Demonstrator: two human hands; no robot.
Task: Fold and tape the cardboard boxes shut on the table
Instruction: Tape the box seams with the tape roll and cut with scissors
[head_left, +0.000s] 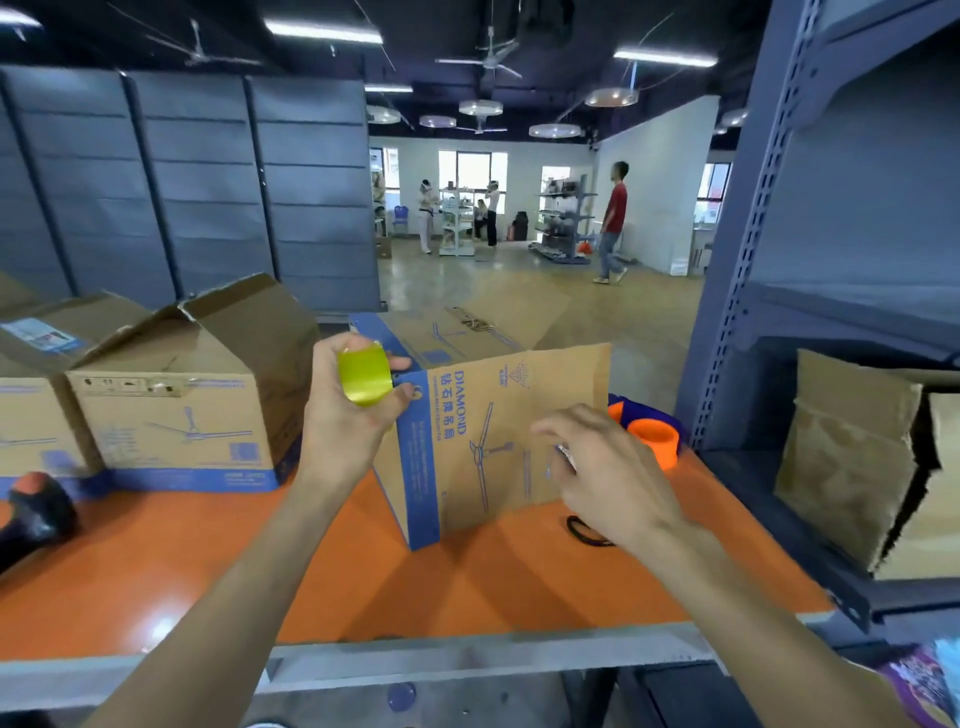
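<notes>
Printed cardboard box (493, 441) upright, flaps seemingly open, yellow tape roll (364, 375) aloft

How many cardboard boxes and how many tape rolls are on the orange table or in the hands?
Cardboard boxes: 3 (far-left box, flap-up box, centre box)
Tape rolls: 2 (yellow roll in left hand, orange roll)
Total: 5

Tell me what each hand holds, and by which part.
Left hand grips the yellow tape roll round its outer rim. Right hand: blurred, cannot tell.
</notes>
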